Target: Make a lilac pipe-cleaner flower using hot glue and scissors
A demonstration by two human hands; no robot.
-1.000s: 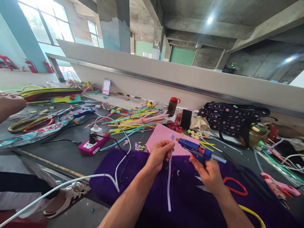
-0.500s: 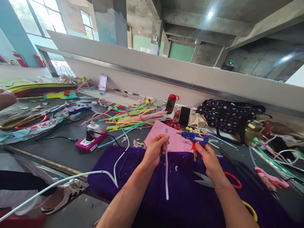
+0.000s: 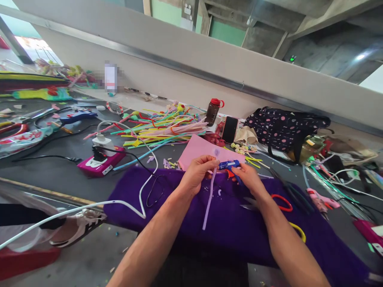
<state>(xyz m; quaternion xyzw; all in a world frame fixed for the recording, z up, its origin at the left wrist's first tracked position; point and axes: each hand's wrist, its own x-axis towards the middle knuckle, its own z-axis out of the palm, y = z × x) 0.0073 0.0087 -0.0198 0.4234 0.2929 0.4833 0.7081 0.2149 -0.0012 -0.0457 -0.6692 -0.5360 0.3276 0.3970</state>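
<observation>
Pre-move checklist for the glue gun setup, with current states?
1. Left hand pinching lilac stem: ok.
2. Right hand gripping blue glue gun: ok.
3. Nozzle well clear of left fingers: not ok, they look very close; contact unclear.
4. Nozzle hot: cannot tell.
5. Scissors clear of right arm's path: not ok, forearm crosses above them.
6. Red-capped bottle upright: ok.

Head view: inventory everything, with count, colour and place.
glue gun: one, blue, centre
stem: one, lilac, centre
sheet: one, pink, centre
cloth: one, purple, front
stem pile: many, mixed, left of bottle
bottle: one, brown, back
phone: one, black, beside bottle
bag: one, dark, back right
boxes: two, magenta, left and right
scissors: two, red-yellow, left and cloth
second gun: one, pink, right
shoe: one, white, lower left
left hand: one, bare, on stem
right hand: one, bare, on glue gun
</observation>
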